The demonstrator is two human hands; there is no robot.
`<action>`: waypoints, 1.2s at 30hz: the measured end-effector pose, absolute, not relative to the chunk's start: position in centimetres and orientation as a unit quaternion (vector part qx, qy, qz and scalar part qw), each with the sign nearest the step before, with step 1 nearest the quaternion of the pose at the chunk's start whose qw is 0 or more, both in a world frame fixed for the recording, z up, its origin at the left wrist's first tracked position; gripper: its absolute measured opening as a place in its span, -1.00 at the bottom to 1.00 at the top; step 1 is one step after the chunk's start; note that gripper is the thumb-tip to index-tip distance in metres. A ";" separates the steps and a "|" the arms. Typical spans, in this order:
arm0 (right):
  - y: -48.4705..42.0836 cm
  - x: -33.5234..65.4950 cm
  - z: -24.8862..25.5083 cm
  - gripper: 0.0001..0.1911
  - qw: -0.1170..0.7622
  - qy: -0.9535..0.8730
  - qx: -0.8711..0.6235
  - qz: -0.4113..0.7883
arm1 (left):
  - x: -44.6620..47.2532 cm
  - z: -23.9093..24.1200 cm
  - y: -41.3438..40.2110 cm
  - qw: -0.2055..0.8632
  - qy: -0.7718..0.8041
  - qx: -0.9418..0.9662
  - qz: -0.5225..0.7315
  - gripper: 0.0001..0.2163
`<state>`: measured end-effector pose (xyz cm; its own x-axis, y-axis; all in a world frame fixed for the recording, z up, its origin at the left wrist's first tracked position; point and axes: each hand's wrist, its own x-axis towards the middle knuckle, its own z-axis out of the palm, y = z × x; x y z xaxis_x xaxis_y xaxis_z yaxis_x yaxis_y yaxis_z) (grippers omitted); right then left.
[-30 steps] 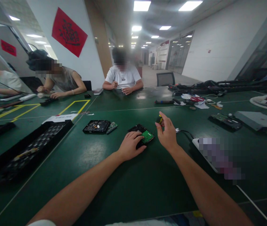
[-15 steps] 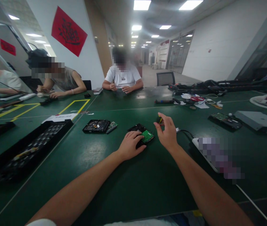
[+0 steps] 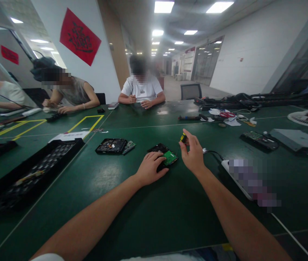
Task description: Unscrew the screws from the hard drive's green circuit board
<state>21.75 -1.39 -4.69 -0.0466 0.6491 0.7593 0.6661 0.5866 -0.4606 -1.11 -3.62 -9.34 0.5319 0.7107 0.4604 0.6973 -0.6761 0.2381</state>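
Observation:
My left hand (image 3: 150, 168) lies palm down on a black hard drive (image 3: 161, 149) with a green circuit board (image 3: 170, 157) on top, fingers curled over its near edge. Just right of the drive, my right hand (image 3: 193, 153) is raised and pinches the black and yellow handle of a small screwdriver (image 3: 183, 137) between thumb and fingers. The tool's tip is hidden behind the hand.
A second opened drive (image 3: 112, 145) lies to the left on the green table (image 3: 132, 203). A long black tray (image 3: 26, 174) runs along the left. A cable and a blurred flat object (image 3: 251, 181) sit at the right. Other people sit across the table (image 3: 142, 90).
My right hand has shifted only slightly with the screwdriver. The left hand stays on the drive.

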 end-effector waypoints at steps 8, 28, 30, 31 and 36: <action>-1.4 21.4 -4.9 -0.48 0.537 -0.718 -0.443 0.004 | -1.1 -9.1 -3.6 0.016 0.401 0.874 0.274 -0.57; -1.2 21.6 -5.1 -0.46 0.513 -0.732 -0.449 -0.004 | -1.0 -9.4 -3.6 0.012 0.402 0.874 0.272 -0.57; -1.2 21.6 -5.1 -0.44 0.511 -0.735 -0.445 0.003 | -1.0 -9.3 -3.6 0.012 0.402 0.874 0.272 -0.57; -1.3 21.5 -5.2 -0.44 0.511 -0.737 -0.443 0.007 | -1.0 -9.3 -3.6 0.013 0.403 0.874 0.272 -0.57; -1.4 21.4 -5.1 -0.45 0.525 -0.725 -0.447 0.007 | -1.1 -9.2 -3.6 0.017 0.400 0.875 0.271 -0.57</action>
<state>21.37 -1.45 -5.07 -0.0505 0.6544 0.7544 0.6400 0.6011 -0.4786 -1.09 -3.65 -9.19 0.5330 0.7101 0.4601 0.6916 -0.6789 0.2467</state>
